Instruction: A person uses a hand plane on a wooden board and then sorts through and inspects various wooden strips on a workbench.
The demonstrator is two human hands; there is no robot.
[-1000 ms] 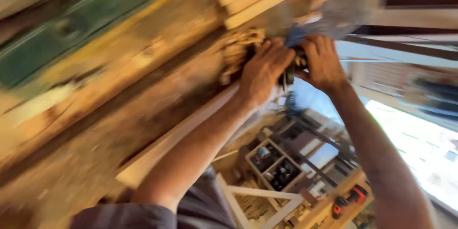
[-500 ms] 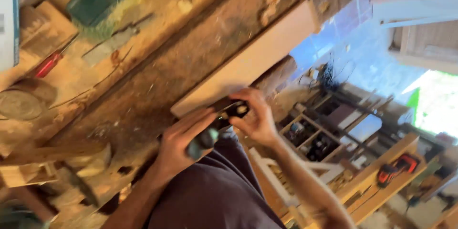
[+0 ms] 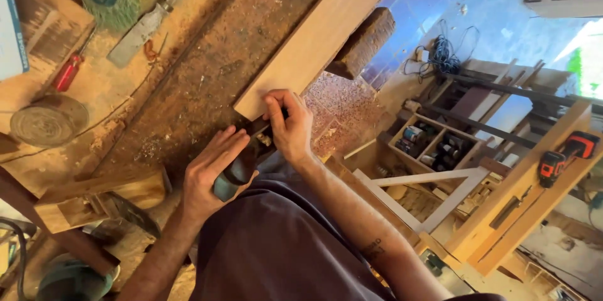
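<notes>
Down from the head camera, both hands meet at the near end of a long pale wooden board (image 3: 320, 37) that lies along the sawdust-covered desk (image 3: 207, 87). The left hand (image 3: 210, 172) wraps its fingers around the rounded dark-green rear grip of a hand plane (image 3: 242, 166), held just short of the board's end. The right hand (image 3: 290, 126) has its fingers curled over the front of the plane, the fingertips pressing on the board's end edge; what exactly they pinch is hard to tell, since the hand hides it. Left of the board, on the desk, lie a red-handled screwdriver (image 3: 66, 72), a flat metal tool (image 3: 141, 25) and a round wooden disc (image 3: 47, 119). Right of the board, well apart and lower down, an orange cordless drill (image 3: 565, 156) rests on a wooden frame (image 3: 515, 207).
</notes>
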